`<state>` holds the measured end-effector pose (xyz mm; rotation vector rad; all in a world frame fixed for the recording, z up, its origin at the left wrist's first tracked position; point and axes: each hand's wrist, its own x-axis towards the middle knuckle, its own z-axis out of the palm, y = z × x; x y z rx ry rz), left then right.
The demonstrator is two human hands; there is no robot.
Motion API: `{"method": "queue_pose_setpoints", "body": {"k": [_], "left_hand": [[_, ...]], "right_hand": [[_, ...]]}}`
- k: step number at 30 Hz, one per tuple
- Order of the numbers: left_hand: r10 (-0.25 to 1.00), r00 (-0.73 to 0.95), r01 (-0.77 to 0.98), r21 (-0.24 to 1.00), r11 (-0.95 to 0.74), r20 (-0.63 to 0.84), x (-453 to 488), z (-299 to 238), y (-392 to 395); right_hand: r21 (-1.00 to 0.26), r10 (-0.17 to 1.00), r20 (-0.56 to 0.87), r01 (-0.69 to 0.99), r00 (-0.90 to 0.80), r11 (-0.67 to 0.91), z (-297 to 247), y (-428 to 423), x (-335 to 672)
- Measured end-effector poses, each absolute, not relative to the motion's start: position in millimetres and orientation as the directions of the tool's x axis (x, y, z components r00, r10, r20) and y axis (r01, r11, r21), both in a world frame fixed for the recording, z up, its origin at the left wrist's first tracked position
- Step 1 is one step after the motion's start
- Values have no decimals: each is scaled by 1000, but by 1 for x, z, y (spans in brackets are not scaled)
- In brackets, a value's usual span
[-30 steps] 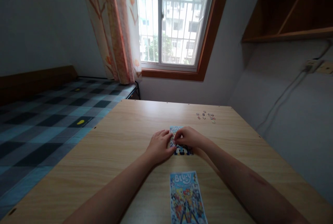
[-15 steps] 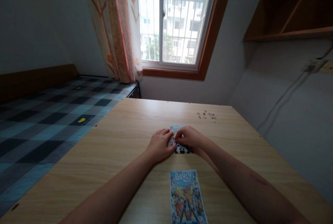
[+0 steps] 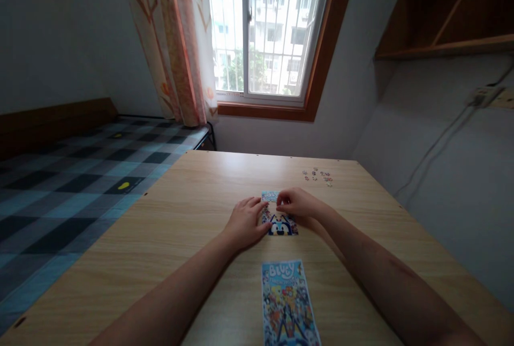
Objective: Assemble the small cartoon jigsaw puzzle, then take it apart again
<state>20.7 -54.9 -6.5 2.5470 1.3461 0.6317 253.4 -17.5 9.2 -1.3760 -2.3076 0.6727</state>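
Note:
A partly assembled jigsaw puzzle [image 3: 283, 226] lies on the table, with a blue cartoon dog's face at its near end and bare wood showing in a gap at its middle. My left hand [image 3: 247, 223] rests flat along the puzzle's left edge, fingers spread, fingertips and thumb touching it. Over the gap's right side, my right hand [image 3: 299, 204] has thumb and forefinger pinched together; whatever they hold is too small to make out. Closer to me lies a picture sheet [image 3: 289, 303] with "Bluey" lettering and many cartoon figures.
Several loose puzzle pieces [image 3: 315, 174] are scattered at the far right of the wooden table [image 3: 180, 217]. A bed with a checked cover [image 3: 92, 174] stands on the left. Beyond the table are a window [image 3: 265, 40] and a curtain [image 3: 180, 40]; a wooden shelf [image 3: 450, 49] hangs at right.
My right hand has shifted slightly right and away from me, uncovering more of the puzzle's gap and the dog's face. My left hand stays at the puzzle's edge.

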Motion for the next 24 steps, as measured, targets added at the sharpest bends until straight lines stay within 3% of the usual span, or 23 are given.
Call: {"method": "queue_pose_setpoints", "body": {"k": [15, 24], "left_hand": [[760, 517, 647, 401, -649, 394, 21, -5, -53], [749, 543, 637, 394, -662, 379, 17, -11, -44]], "right_hand": [[-447, 906, 79, 798, -416, 405, 16, -24, 244], [-262, 941, 178, 908, -289, 328, 11, -21, 242]]}}
